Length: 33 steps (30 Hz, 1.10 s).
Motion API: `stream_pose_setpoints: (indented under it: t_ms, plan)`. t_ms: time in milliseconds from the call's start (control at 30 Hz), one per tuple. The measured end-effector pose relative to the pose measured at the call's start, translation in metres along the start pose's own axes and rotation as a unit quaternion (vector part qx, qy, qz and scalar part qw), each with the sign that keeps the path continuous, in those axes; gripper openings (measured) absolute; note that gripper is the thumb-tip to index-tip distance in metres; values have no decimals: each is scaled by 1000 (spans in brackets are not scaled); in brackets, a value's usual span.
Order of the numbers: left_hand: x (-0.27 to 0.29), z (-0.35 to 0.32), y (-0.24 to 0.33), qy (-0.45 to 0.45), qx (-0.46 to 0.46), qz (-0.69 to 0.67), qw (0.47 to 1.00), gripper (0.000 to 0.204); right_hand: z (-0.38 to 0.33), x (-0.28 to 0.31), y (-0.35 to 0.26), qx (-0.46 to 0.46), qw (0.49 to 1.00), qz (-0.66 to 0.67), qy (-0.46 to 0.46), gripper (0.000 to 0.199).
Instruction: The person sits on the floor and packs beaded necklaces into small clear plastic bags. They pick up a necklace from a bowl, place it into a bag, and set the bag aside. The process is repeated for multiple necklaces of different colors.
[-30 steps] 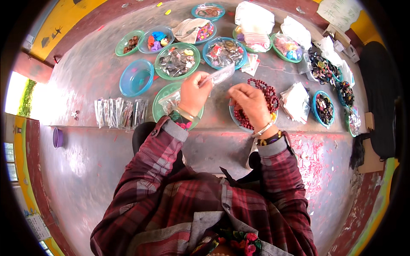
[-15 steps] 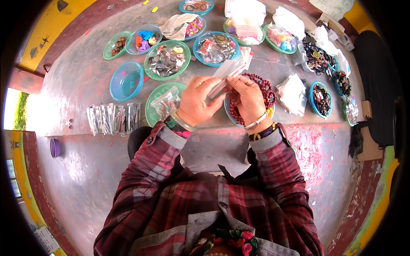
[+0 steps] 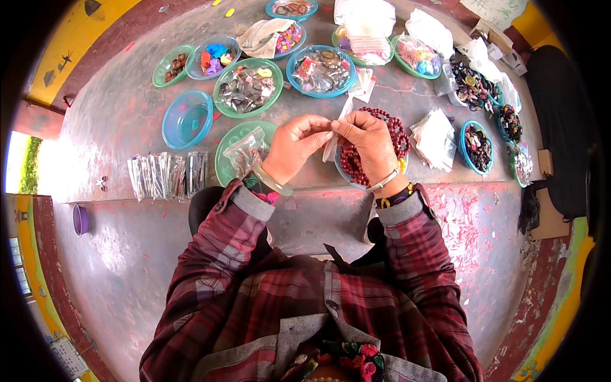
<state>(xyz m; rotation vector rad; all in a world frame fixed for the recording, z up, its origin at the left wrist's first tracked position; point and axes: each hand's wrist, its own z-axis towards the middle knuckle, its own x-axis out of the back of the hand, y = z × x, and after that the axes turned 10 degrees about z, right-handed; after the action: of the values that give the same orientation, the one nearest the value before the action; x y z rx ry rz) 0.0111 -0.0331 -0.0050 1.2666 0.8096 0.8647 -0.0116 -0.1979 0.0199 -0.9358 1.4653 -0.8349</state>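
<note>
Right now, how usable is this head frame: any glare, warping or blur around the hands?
Head view: strong fisheye, the table's front edge bows and black corners frame the picture; bright blown-out patch at the far left rim; soft sheen on the table top. The left hand, right hand and small clear bag between them are sharp and evenly lit.

Two hands, left hand (image 3: 294, 148), right hand (image 3: 367, 143), one small clear bag (image 3: 333, 141) between them, one empty blue bowl (image 3: 186, 119), one purple cup (image 3: 81, 219)

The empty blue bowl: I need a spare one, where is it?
In the head view the empty blue bowl sits left of the hands, between the row of clear bags and the green dish.
</note>
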Motion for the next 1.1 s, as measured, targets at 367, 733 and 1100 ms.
stream_pose_setpoints:
  t_ms: [367, 733, 1100]
  plan:
    - [11, 1, 1, -90, 121, -96, 984, 17, 0, 3, 0, -3, 996, -75, -57, 14]
    - [24, 4, -6, -75, 170, -211, 960, 15, 2, 10, -6, -39, 998, -3, -45, 16]
    - [9, 5, -4, 11, 153, 37, 988, 11, 1, 9, 7, 154, 903, -400, -2, 15]
